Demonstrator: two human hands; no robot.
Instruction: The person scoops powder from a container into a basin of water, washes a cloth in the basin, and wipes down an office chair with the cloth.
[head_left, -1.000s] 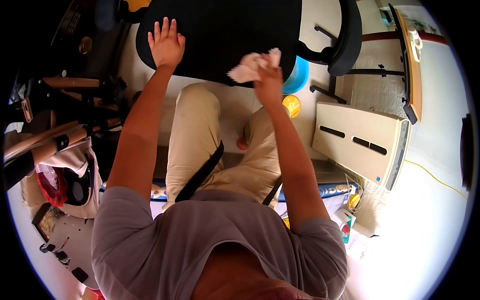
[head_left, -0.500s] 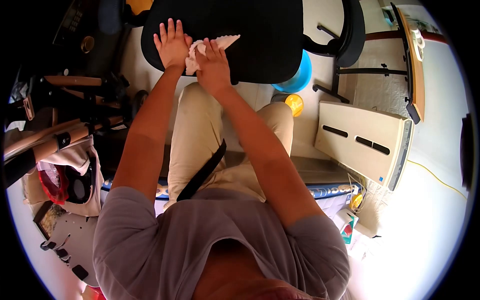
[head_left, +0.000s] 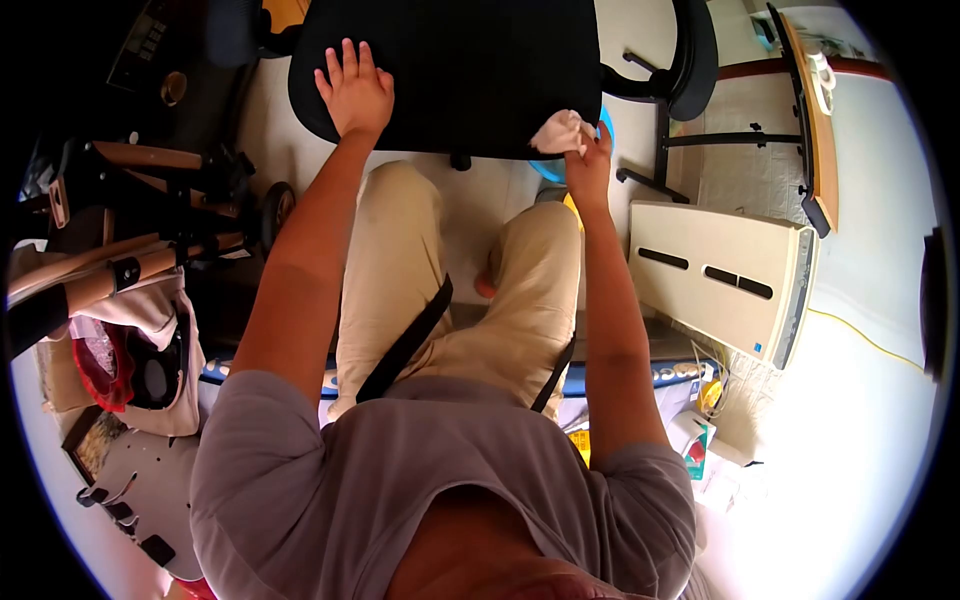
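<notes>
At the near right corner of a black chair seat (head_left: 460,85), a right hand (head_left: 590,170) held a pale, crumpled cloth (head_left: 560,132) pinched between thumb and fingers; whether it was fabric or paper could not be told. It looked light, soft and limp, perhaps easily torn if paper, and best gripped by its bunched middle rather than a loose edge. To the left, the left hand (head_left: 358,104) rested on the seat, fingers spread, over what seemed firm padding. Beneath the right corner, a blue basin (head_left: 548,171) showed in part; a black armrest (head_left: 693,70) stood at far right.
</notes>
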